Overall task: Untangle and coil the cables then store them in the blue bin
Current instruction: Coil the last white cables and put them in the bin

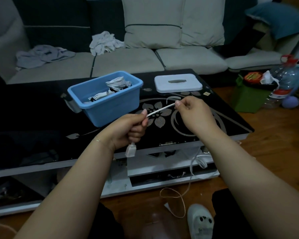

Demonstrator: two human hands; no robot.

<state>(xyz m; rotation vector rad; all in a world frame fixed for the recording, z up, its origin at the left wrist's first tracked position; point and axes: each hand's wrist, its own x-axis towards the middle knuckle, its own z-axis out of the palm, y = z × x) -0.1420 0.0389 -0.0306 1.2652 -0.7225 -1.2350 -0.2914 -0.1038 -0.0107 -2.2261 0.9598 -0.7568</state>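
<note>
Most of the job looks done. The blue bin (105,98) sits on the black table (205,121) left of the frame's centre, and it already holds several coiled white cables (115,83), bundled at its back and along its middle. Its white lid (178,83) lies off, to the right of the bin on the same table.

One white cable (160,109) is in hand at the centre of the frame. The left hand (131,128) has its fingers curled round it in a firm grip, with the plug (130,150) hanging below the fist. The right hand (192,111) pinches the same cable between thumb and fingertips a little further along, so a short stretch runs taut between the two hands above the table's flower pattern.

The rest of this cable appears to trail down at the lower right, past the table's front edge to the floor (274,152), where thin loops lie loose; whether those loops are all one cable I cannot tell.

What seems left: run out and coil this cable, drop it in the bin, and perhaps put the lid on.
</note>
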